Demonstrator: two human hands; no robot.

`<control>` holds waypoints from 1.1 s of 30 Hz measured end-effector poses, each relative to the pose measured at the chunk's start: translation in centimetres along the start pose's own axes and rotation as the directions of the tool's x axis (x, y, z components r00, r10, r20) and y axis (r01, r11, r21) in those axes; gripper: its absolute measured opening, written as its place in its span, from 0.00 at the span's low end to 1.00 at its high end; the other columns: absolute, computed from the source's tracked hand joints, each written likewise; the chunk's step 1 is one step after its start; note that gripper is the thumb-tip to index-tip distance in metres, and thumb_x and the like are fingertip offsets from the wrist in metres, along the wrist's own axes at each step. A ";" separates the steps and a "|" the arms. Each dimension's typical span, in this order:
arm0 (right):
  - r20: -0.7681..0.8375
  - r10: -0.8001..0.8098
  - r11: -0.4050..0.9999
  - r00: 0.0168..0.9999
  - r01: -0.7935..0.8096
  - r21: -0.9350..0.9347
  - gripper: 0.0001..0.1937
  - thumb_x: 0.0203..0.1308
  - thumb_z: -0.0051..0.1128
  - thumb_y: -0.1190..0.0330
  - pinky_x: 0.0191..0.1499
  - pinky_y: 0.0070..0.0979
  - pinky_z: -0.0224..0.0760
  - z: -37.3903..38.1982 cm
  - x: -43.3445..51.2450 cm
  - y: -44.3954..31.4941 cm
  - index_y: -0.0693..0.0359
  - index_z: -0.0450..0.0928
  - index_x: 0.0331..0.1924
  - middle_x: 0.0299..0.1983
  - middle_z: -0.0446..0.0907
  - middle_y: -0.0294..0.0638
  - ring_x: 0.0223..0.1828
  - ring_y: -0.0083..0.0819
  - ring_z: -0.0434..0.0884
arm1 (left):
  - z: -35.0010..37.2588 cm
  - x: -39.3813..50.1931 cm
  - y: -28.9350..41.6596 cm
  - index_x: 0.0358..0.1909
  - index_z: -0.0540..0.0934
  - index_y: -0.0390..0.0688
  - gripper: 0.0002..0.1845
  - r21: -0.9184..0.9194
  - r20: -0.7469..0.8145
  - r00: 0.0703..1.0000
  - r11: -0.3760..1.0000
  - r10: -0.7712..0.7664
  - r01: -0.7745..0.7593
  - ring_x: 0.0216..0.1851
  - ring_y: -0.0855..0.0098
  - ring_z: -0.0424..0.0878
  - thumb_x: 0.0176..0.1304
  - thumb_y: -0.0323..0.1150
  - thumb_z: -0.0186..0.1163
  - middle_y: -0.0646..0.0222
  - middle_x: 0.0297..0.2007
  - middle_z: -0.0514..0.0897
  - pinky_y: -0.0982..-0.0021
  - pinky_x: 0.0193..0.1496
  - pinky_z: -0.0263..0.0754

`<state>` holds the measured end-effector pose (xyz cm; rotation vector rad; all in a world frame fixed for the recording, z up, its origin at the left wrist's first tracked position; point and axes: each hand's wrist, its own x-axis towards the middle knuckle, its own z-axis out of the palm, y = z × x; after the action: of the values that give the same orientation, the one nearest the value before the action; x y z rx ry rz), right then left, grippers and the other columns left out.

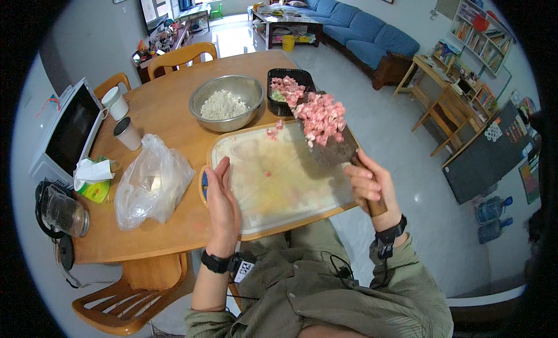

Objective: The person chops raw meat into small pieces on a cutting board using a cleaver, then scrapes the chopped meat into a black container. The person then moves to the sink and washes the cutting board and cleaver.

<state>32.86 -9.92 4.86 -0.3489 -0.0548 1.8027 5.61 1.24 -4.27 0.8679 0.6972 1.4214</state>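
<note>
My right hand [375, 187] grips the wooden handle of a cleaver [333, 151]. Chopped pink meat [321, 115] is heaped on its broad dark blade, above the right side of the cutting board [301, 194]. The blade's far end reaches a black plastic tray [279, 107], which holds more chopped meat and something pale green. At the board's left edge my left hand [223, 207] is held on edge, empty, its thumb a little apart from the fingers. A few meat scraps [273, 130] lie near the board's far edge. The board's surface is wet and yellowish.
Behind the board stands a steel bowl [249, 116] with a pale crumbly mass. Leftward on the table [174, 120] are a plastic bag [150, 187], a cup [127, 135], a white mug [115, 103], a tissue pack [93, 187] and a glass jug [65, 213]. A chair [126, 305] stands at the near left.
</note>
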 end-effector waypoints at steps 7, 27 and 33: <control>0.015 -0.057 0.976 0.998 0.058 -0.209 0.14 0.75 0.49 0.62 0.14 0.12 0.53 3.8 7.3 -5.6 0.56 0.63 0.32 0.22 0.62 0.26 0.15 0.11 0.60 | 0.3 -1.7 -0.3 0.68 0.64 0.28 0.34 0.222 -0.011 0.982 0.958 0.191 -0.184 0.73 0.61 0.60 0.80 0.50 0.33 0.51 0.69 0.66 0.64 0.77 0.48; -0.060 -0.475 0.445 0.878 0.181 -0.877 0.12 0.71 0.55 0.61 0.16 0.18 0.60 6.2 15.2 -7.4 0.57 0.66 0.35 0.22 0.67 0.28 0.16 0.17 0.65 | 1.1 -2.5 0.0 0.69 0.64 0.29 0.27 0.541 0.163 0.901 0.727 0.403 -0.423 0.73 0.56 0.60 0.80 0.39 0.34 0.49 0.70 0.65 0.60 0.75 0.50; 0.059 -0.290 0.853 0.955 0.285 -0.437 0.10 0.75 0.48 0.65 0.15 0.13 0.53 3.8 10.8 -8.1 0.56 0.71 0.55 0.23 0.64 0.27 0.17 0.12 0.60 | 1.2 -1.9 2.0 0.66 0.69 0.30 0.26 0.551 0.232 0.896 0.708 0.379 -0.442 0.70 0.58 0.65 0.80 0.40 0.38 0.53 0.66 0.71 0.63 0.73 0.54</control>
<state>37.14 3.04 8.01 -0.6376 -0.4943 1.4759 5.41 -0.88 -2.10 1.6703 0.9313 1.5539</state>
